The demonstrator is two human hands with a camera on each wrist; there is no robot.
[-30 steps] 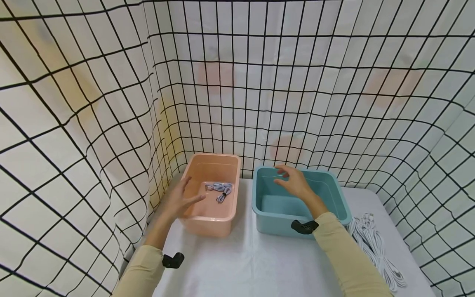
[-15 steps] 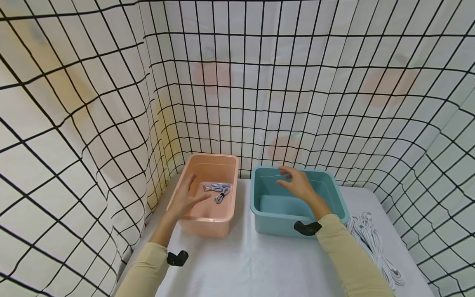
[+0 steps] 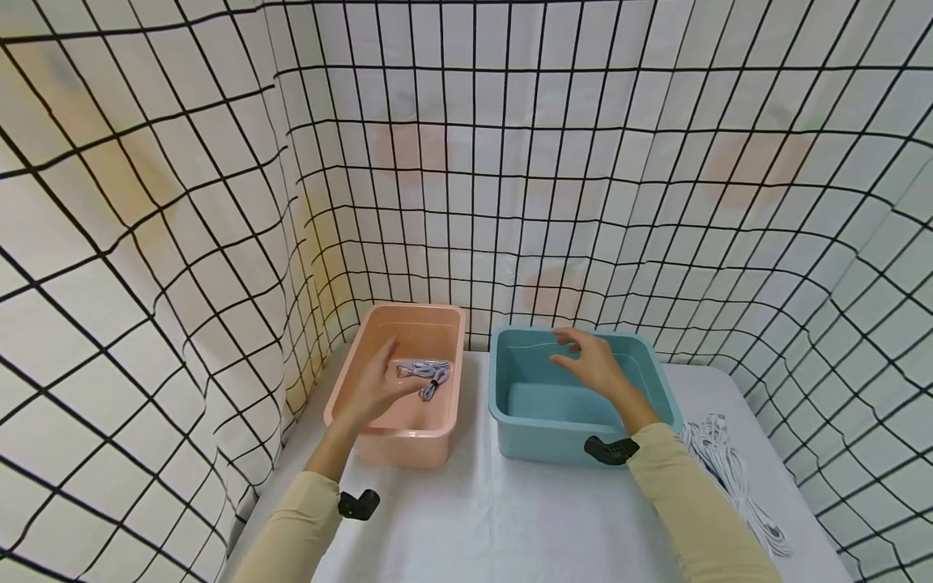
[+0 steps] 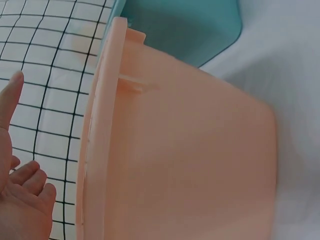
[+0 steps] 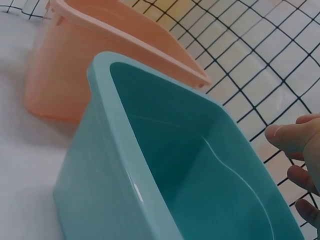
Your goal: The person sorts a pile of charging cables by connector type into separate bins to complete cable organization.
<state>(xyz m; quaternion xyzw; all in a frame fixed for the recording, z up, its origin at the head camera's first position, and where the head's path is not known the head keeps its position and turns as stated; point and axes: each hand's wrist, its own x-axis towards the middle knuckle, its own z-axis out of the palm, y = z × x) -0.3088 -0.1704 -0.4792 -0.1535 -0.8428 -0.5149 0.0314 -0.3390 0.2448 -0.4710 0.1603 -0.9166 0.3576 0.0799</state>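
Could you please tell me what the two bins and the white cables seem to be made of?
Peach bin: likely glossy plastic, given its smooth, shiny rim. Teal bin: probably glossy plastic too; its rim glints. White cables: perhaps plastic-sheathed, judging by their looping bends; finish unclear.

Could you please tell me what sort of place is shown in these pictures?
Probably a small enclosed work booth: black netting hangs before pale walls around a white table, on which a peach bin and a teal bin stand.

Beige sleeves, black wrist cameras
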